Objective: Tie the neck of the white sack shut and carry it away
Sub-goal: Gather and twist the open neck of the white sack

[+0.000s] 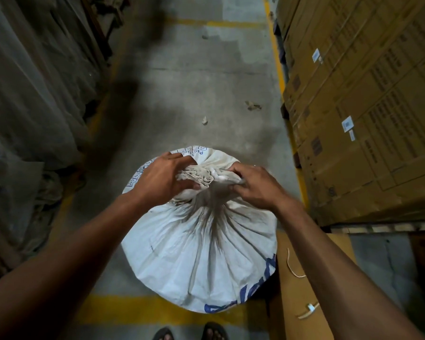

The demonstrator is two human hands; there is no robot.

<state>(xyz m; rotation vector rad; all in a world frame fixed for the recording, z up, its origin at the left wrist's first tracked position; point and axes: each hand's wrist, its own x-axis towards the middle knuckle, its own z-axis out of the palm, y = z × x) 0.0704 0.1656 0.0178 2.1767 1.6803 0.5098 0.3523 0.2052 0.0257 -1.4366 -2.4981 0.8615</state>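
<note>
White sack (199, 253) stands at lower centre of the frame on the concrete floor (206, 82). Left hand (161, 179) and right hand (254, 186) each grip the bunched neck (201, 176), fingers curled. Fabric pleats radiate from the neck; blue print marks the rim.

Sack (199, 253): stands on the floor (206, 82), in the aisle, just ahead of the person's feet (189, 333).
Neck (204, 177): gathered at the sack's top, on its far side.
Left hand (162, 180): on the neck's left side, fingers curled into the bunched folds.
Right hand (253, 185): on the neck's right side, pinching the folds.
Stacked cartons (366, 106): right of the aisle, beyond the sack.
Flat cardboard (302, 278): right of the sack, touching it.
String (293, 266): lies on the flat cardboard.
Draped bundles (30, 94): left of the aisle.
Scraps (253, 105): on the floor behind the sack.
</note>
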